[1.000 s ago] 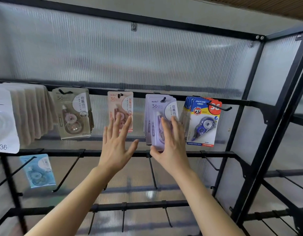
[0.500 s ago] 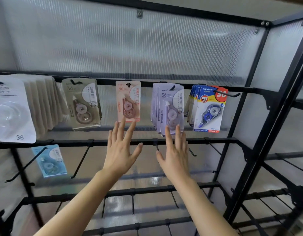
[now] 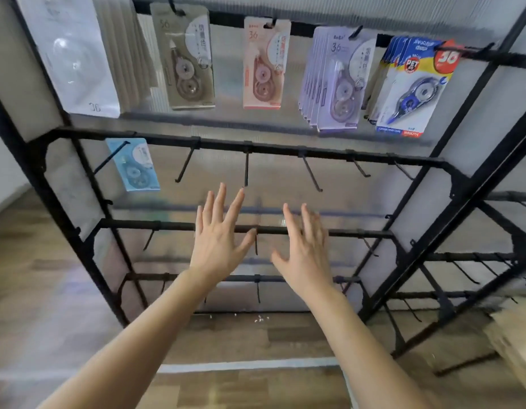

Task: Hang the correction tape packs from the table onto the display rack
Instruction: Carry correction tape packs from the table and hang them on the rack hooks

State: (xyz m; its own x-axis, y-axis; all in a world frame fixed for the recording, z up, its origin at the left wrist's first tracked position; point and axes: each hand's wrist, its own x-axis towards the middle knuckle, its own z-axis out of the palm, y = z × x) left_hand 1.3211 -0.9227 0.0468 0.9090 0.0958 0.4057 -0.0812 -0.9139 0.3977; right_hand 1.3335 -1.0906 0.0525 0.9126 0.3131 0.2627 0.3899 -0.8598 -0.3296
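Correction tape packs are up on the black metal display rack (image 3: 285,149), five groups along the top rail. From left to right: a fanned stack of white blister packs (image 3: 75,57), too blurred to count; a grey-beige pack (image 3: 185,57) showing one face; one pink pack (image 3: 264,66); a stack of lilac packs (image 3: 338,84), several deep with the edges too tight to number; and a stack of blue-and-yellow packs (image 3: 412,90), again several. One rail down, a single light blue pack (image 3: 134,165) hangs on the leftmost hook, tilted. To its right, a row of thin black hooks (image 3: 310,175) juts toward the camera.

Lower and nearer, both hands are raised in front of the third rail, backs to the camera. The left hand (image 3: 217,240) has its fingers straight and spread and grips nothing. The right hand (image 3: 306,249), just beside it, is likewise flat and spread and holds no pack. Neither touches a pack or a hook.

Behind the rack stands a ribbed translucent panel (image 3: 374,19). Below is a wood-grain floor (image 3: 241,343) crossed by one white line (image 3: 247,364).
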